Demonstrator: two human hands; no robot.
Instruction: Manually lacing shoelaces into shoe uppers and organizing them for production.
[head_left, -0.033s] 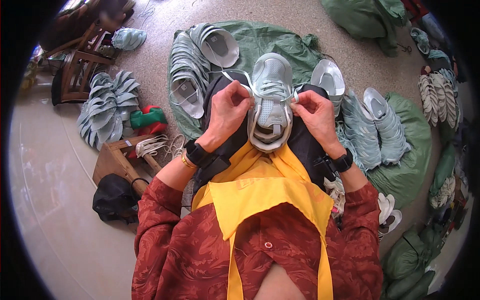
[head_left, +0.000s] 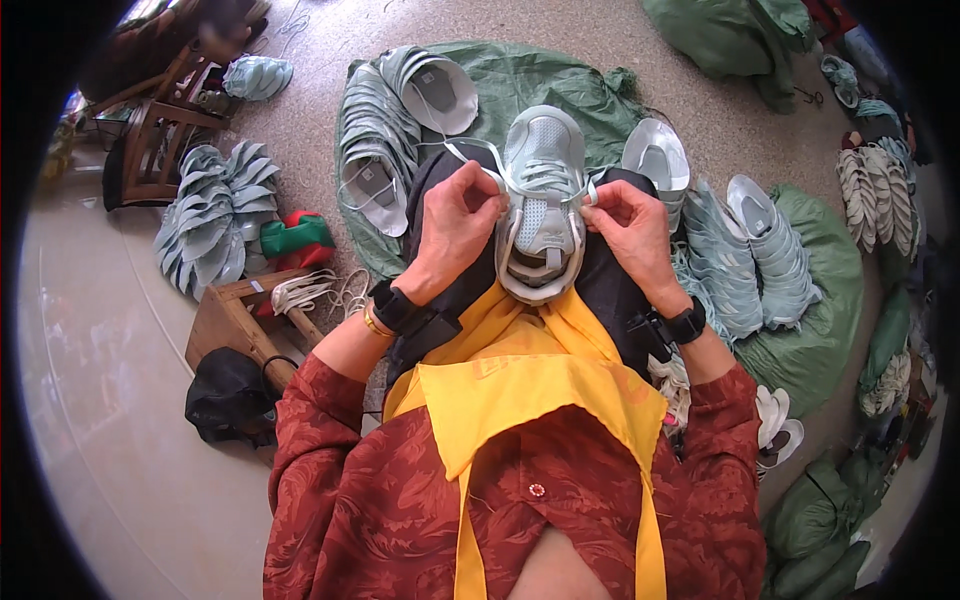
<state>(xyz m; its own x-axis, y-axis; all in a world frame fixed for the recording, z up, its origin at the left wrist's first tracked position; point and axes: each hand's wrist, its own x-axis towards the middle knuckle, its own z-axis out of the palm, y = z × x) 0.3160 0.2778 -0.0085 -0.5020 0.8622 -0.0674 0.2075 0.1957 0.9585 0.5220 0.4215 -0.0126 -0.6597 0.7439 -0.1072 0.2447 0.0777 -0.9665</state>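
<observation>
A pale blue-grey sneaker upper [head_left: 541, 223] rests on my lap between my knees, toe pointing away and heel opening toward me. A pale shoelace [head_left: 455, 152] runs through its upper eyelets, and its loose part trails off to the left. On the upper's left side, my left hand [head_left: 458, 222] pinches the lace between thumb and fingers. My right hand [head_left: 634, 235] grips the lace's other end on the right side, close to the eyelets. Both hands sit at about the same height, just off the sides of the tongue. Whether a sole is attached cannot be seen.
Nested uppers [head_left: 378, 125] lie on a green sack [head_left: 510, 75] ahead. More stacks [head_left: 735, 255] rest on another green sack [head_left: 825, 300] at right. Left are stacked uppers [head_left: 215, 215], a wooden stool [head_left: 235, 325] with white laces, and a black bag [head_left: 228, 395].
</observation>
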